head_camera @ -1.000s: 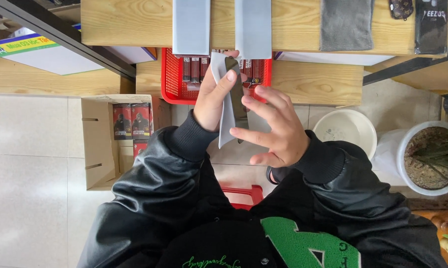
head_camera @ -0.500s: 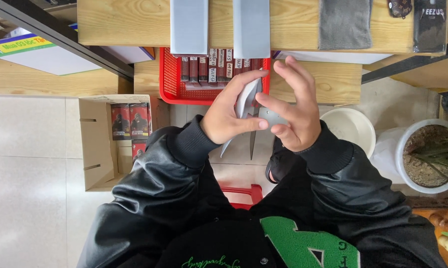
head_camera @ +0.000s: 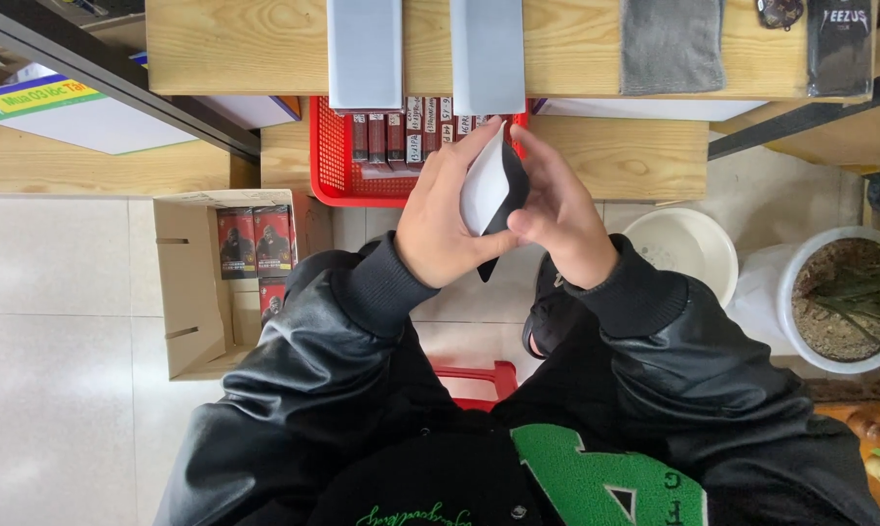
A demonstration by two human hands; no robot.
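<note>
Both hands meet in front of me over the floor, just below a red basket point(head_camera: 335, 156). My left hand point(head_camera: 442, 229) and my right hand point(head_camera: 561, 219) together grip a small flat pouch point(head_camera: 486, 185), white on one face and dark on the other, held upright and spread open between the fingers. The basket sits on a low wooden shelf point(head_camera: 615, 156) and holds several dark narrow boxes standing in a row. Black jacket sleeves cover both arms.
Two pale grey pouches point(head_camera: 364, 49) lie on the upper wooden bench point(head_camera: 225, 44), with a grey cloth point(head_camera: 670, 39) beside them. An open cardboard box point(head_camera: 191, 282) of dark packets stands at left. A white bucket point(head_camera: 683, 248) and a potted plant point(head_camera: 839, 302) are at right.
The hands have risen slightly and closed in on the pouch. It was a flat grey strip pinched by the left hand; now both hands hold it spread open, showing its white face.
</note>
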